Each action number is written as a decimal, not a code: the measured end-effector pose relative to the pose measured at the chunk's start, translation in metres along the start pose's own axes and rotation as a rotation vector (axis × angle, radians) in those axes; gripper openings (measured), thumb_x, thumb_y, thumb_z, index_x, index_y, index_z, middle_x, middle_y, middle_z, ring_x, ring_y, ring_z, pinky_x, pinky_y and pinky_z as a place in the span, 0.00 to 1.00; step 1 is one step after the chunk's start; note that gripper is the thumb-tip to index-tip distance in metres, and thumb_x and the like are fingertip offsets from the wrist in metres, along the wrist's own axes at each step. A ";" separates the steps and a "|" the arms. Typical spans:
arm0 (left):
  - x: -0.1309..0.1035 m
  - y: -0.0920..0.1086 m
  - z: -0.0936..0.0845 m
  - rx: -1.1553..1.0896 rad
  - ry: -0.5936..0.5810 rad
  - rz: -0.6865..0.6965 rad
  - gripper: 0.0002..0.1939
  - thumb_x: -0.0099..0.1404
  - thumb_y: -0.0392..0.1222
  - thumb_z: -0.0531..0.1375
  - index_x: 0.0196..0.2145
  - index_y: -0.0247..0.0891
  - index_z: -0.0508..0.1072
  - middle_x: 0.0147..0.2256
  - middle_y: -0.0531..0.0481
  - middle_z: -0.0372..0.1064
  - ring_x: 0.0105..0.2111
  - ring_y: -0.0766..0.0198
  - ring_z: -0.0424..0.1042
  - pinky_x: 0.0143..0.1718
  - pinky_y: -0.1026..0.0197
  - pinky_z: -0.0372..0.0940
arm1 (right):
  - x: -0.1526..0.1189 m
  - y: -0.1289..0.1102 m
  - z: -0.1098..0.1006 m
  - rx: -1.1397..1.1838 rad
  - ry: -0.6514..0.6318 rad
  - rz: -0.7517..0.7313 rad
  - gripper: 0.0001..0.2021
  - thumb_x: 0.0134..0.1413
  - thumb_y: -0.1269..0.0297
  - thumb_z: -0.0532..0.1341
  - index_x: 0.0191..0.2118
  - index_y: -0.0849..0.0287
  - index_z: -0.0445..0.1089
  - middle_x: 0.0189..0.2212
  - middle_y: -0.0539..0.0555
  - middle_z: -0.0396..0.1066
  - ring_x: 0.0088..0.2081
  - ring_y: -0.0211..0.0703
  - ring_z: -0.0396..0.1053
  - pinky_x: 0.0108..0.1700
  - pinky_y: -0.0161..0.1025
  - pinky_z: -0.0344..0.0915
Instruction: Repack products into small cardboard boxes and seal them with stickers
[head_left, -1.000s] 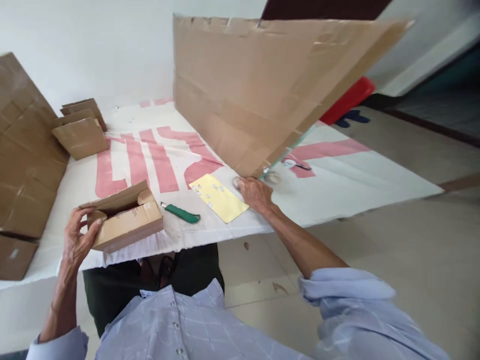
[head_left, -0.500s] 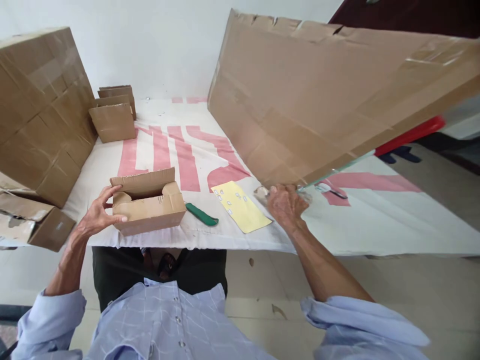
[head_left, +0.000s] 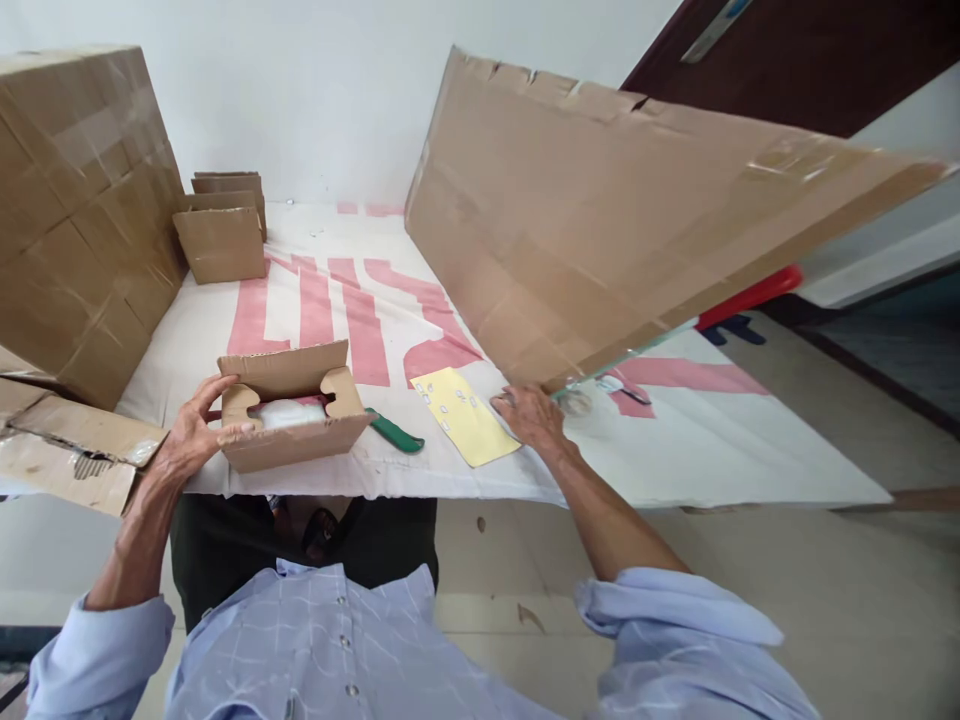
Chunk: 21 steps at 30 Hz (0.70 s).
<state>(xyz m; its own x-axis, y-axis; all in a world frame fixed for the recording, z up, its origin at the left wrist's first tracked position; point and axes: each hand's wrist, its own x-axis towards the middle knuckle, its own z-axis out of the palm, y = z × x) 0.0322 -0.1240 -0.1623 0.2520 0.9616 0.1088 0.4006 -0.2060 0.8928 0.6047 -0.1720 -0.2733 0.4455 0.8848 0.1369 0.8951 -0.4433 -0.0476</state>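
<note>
My left hand (head_left: 201, 428) grips the left end of a small open cardboard box (head_left: 296, 445), thumb at the front wall and fingers by the raised back flap. A white packet (head_left: 292, 412) with some dark red shows inside it. My right hand (head_left: 534, 418) rests on the table by the right edge of a yellow sheet (head_left: 469, 420) with several small white labels. Its fingers are curled together, and what they hold, if anything, is hidden. Between box and sheet lies a green-handled tool (head_left: 397, 434). A clear roundish thing (head_left: 576, 402) sits just right of my right hand.
A large cardboard box (head_left: 600, 230) leans over the table's right side. Another big carton (head_left: 82, 220) stands at left, with a torn box (head_left: 71, 445) before it. Smaller open boxes (head_left: 223, 243) stand behind. Scissors (head_left: 626, 388) lie at right on the white cloth (head_left: 720, 455).
The small box's opening now shows the white packet, where a cardboard flap covered it before. My right hand has moved left, off the clear roundish thing toward the yellow sheet. The view has shifted slightly.
</note>
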 end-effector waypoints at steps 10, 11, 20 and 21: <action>-0.007 -0.008 -0.009 0.233 -0.180 0.083 0.76 0.42 0.72 0.80 0.80 0.46 0.52 0.79 0.34 0.43 0.78 0.29 0.49 0.77 0.31 0.52 | -0.010 -0.040 -0.040 0.181 0.171 0.053 0.23 0.70 0.63 0.53 0.61 0.67 0.77 0.62 0.78 0.70 0.64 0.73 0.65 0.59 0.64 0.68; -0.007 -0.008 -0.008 0.235 -0.180 0.083 0.77 0.42 0.72 0.80 0.80 0.46 0.52 0.79 0.34 0.43 0.78 0.29 0.48 0.77 0.30 0.52 | -0.010 -0.053 -0.054 0.238 0.192 -0.008 0.23 0.70 0.64 0.53 0.62 0.66 0.76 0.63 0.77 0.70 0.65 0.71 0.65 0.61 0.64 0.67; -0.014 0.001 -0.005 0.226 -0.190 0.066 0.75 0.47 0.70 0.80 0.81 0.46 0.48 0.79 0.34 0.43 0.79 0.30 0.47 0.77 0.32 0.52 | -0.056 -0.262 -0.130 0.412 -0.222 -1.122 0.14 0.70 0.59 0.65 0.56 0.55 0.78 0.55 0.60 0.79 0.56 0.56 0.75 0.57 0.48 0.71; -0.015 0.001 -0.005 0.221 -0.188 0.074 0.74 0.48 0.70 0.79 0.81 0.46 0.48 0.79 0.34 0.42 0.79 0.31 0.47 0.78 0.33 0.52 | -0.058 -0.279 -0.129 0.349 -0.281 -1.168 0.16 0.68 0.59 0.68 0.57 0.56 0.77 0.56 0.61 0.78 0.56 0.57 0.75 0.56 0.49 0.70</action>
<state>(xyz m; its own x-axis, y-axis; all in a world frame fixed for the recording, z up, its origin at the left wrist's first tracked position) 0.0244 -0.1381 -0.1612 0.4377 0.8965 0.0687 0.5524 -0.3284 0.7661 0.3262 -0.1185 -0.1403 -0.6674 0.7422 0.0604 0.6956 0.6503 -0.3052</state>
